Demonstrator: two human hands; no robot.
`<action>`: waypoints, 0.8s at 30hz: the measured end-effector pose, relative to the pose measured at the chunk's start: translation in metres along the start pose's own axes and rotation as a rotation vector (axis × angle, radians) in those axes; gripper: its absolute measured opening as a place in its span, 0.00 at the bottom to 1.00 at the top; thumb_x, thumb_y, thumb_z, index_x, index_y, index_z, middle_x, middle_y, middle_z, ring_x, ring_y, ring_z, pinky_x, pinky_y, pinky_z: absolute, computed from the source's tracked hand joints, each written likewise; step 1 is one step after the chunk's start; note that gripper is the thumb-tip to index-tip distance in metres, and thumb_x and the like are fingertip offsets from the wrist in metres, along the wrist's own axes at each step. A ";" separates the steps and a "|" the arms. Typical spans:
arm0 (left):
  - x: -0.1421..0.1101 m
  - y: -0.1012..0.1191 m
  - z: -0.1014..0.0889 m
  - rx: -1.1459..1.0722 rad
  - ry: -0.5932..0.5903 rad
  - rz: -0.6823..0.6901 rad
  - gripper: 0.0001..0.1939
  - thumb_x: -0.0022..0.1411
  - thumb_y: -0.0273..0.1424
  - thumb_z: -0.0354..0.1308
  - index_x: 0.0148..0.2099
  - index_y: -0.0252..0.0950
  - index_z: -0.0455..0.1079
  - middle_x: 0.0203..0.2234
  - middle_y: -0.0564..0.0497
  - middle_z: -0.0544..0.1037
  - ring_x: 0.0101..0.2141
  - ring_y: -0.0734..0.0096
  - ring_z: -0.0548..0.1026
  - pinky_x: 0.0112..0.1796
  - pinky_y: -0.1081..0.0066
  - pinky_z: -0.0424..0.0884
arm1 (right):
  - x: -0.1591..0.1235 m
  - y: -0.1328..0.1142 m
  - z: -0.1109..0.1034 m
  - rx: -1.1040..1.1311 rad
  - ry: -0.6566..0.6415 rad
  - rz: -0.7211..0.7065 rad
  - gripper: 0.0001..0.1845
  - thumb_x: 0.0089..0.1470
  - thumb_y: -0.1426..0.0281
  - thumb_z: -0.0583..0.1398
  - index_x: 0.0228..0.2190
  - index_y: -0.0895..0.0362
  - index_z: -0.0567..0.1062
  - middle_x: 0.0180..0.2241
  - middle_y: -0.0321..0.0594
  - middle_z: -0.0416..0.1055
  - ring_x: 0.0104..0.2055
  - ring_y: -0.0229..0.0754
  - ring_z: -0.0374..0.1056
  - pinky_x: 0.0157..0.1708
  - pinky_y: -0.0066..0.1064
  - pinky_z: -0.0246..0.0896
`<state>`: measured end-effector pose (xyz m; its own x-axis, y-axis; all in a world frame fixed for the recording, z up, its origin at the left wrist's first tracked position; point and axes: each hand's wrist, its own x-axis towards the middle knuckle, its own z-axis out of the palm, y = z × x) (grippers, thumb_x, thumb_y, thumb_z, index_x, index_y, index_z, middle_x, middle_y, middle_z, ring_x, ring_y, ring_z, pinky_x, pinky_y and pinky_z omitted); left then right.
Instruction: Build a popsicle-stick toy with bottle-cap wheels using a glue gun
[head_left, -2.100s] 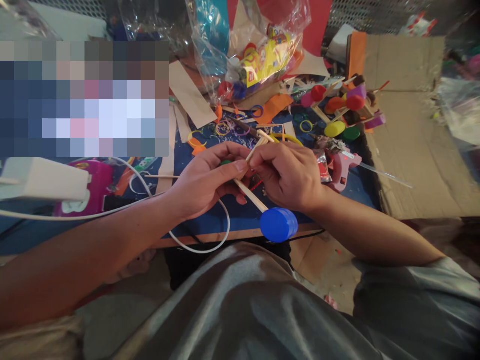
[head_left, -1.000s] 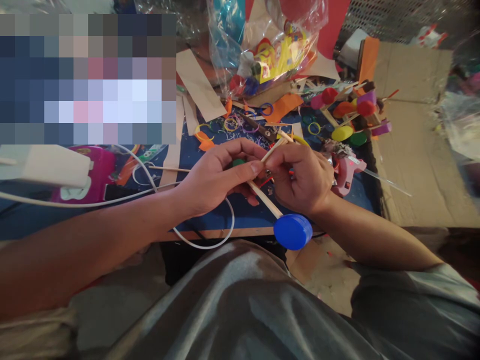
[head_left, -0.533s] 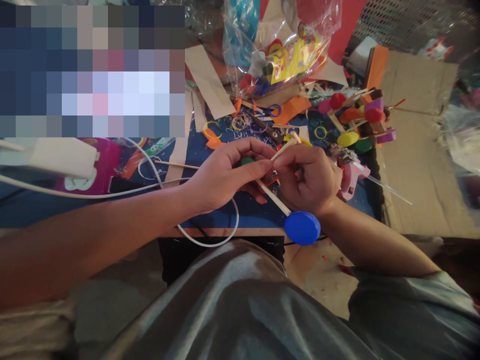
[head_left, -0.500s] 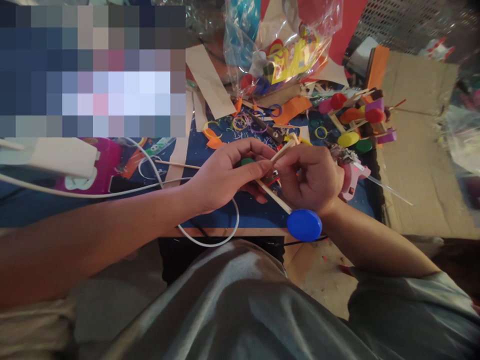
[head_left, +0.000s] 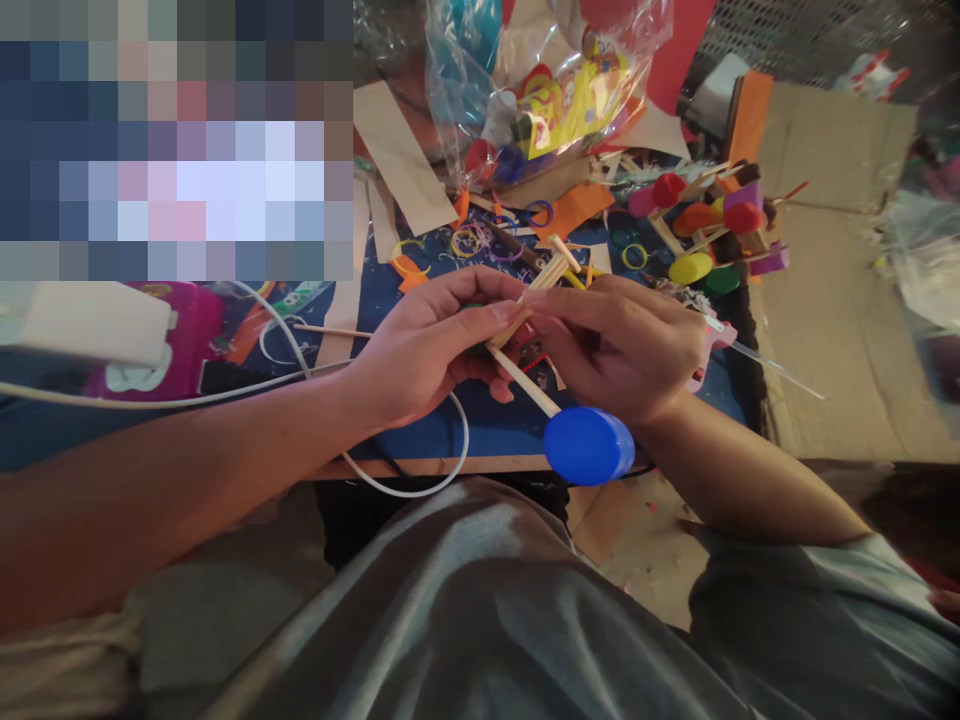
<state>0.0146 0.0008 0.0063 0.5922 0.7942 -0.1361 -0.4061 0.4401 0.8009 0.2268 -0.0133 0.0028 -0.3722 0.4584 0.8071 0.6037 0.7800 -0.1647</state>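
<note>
Between both hands is a small frame of pale wooden sticks [head_left: 553, 268]. A thicker wooden stick runs down from it to a blue bottle cap [head_left: 589, 446]. My left hand [head_left: 431, 345] is closed around the frame's left part, thumb and fingers pressed on the sticks. A bit of green shows under its thumb, mostly hidden. With thumb and forefinger, my right hand [head_left: 630, 345] pinches the same frame from the right. The blue cap hangs below the right hand's wrist, apart from the table.
On the blue table [head_left: 405, 440] lie rubber bands [head_left: 466, 240], orange paper scraps [head_left: 577, 213] and a pink glue gun [head_left: 716, 350] behind my right hand. A similar stick-and-cap model [head_left: 720, 225], cardboard [head_left: 832, 300] and a clear plastic bag [head_left: 555, 90] stand farther off. A white cable [head_left: 461, 440] loops near the table edge.
The stick frame has turned in my hands, so more of its crossed upper end shows. The blue cap has swung slightly left, and my right hand's fingers have stretched along the sticks.
</note>
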 end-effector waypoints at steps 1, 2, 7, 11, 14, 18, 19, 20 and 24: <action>0.000 0.001 0.000 0.002 0.004 -0.007 0.11 0.66 0.31 0.73 0.44 0.36 0.74 0.29 0.57 0.76 0.26 0.76 0.77 0.22 0.78 0.79 | 0.000 0.002 -0.001 -0.015 0.000 -0.019 0.11 0.69 0.74 0.68 0.49 0.48 0.85 0.27 0.29 0.80 0.22 0.33 0.70 0.25 0.30 0.68; -0.001 0.001 0.001 0.007 0.008 -0.015 0.11 0.66 0.30 0.73 0.43 0.36 0.73 0.28 0.57 0.75 0.25 0.77 0.76 0.22 0.78 0.79 | 0.000 0.003 -0.001 -0.025 0.003 -0.031 0.10 0.69 0.73 0.68 0.48 0.47 0.86 0.26 0.29 0.80 0.22 0.33 0.70 0.25 0.30 0.67; 0.000 0.002 0.002 0.032 0.008 -0.047 0.11 0.65 0.28 0.73 0.42 0.36 0.73 0.26 0.58 0.75 0.24 0.77 0.77 0.21 0.79 0.79 | -0.005 0.008 -0.003 -0.056 -0.018 -0.033 0.10 0.68 0.74 0.67 0.42 0.47 0.88 0.27 0.32 0.81 0.24 0.35 0.72 0.25 0.30 0.66; 0.001 -0.001 0.000 0.020 -0.007 -0.043 0.12 0.65 0.28 0.74 0.42 0.36 0.72 0.26 0.59 0.76 0.24 0.76 0.77 0.22 0.77 0.80 | -0.005 0.008 -0.002 -0.028 0.009 -0.052 0.13 0.68 0.76 0.66 0.43 0.46 0.87 0.28 0.31 0.81 0.25 0.36 0.72 0.27 0.33 0.67; 0.001 -0.002 -0.001 0.021 -0.019 -0.037 0.13 0.65 0.30 0.75 0.42 0.36 0.72 0.27 0.58 0.77 0.25 0.75 0.79 0.23 0.77 0.81 | -0.004 0.008 -0.001 -0.026 0.021 -0.075 0.12 0.67 0.77 0.65 0.42 0.47 0.84 0.28 0.31 0.81 0.25 0.36 0.71 0.28 0.35 0.65; 0.000 -0.002 -0.001 0.030 -0.029 -0.033 0.16 0.64 0.32 0.77 0.42 0.37 0.72 0.28 0.57 0.78 0.27 0.75 0.80 0.24 0.77 0.81 | -0.002 0.004 0.000 -0.030 0.022 -0.057 0.09 0.70 0.76 0.64 0.41 0.50 0.81 0.28 0.32 0.80 0.25 0.37 0.70 0.28 0.36 0.62; 0.000 -0.002 -0.001 0.031 -0.032 -0.033 0.16 0.64 0.32 0.78 0.43 0.37 0.72 0.29 0.57 0.78 0.27 0.75 0.80 0.24 0.77 0.81 | -0.002 0.003 0.001 -0.028 0.025 -0.043 0.08 0.71 0.75 0.64 0.41 0.50 0.81 0.28 0.32 0.80 0.26 0.37 0.70 0.28 0.36 0.62; -0.001 -0.002 0.000 0.032 -0.035 -0.034 0.16 0.64 0.32 0.78 0.43 0.37 0.72 0.29 0.57 0.78 0.27 0.75 0.80 0.24 0.77 0.81 | -0.002 0.002 0.002 -0.025 0.027 -0.031 0.07 0.72 0.74 0.64 0.41 0.51 0.80 0.29 0.33 0.80 0.26 0.37 0.70 0.28 0.36 0.62; -0.001 -0.001 0.000 0.032 -0.058 -0.037 0.16 0.64 0.32 0.78 0.43 0.36 0.73 0.29 0.57 0.79 0.27 0.75 0.81 0.25 0.77 0.82 | -0.004 -0.003 0.005 -0.011 0.037 -0.006 0.04 0.74 0.71 0.63 0.43 0.51 0.78 0.32 0.35 0.82 0.28 0.40 0.72 0.28 0.37 0.64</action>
<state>0.0141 -0.0006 0.0059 0.6463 0.7515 -0.1328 -0.3610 0.4544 0.8144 0.2236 -0.0152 -0.0028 -0.3500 0.4373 0.8284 0.6094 0.7779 -0.1532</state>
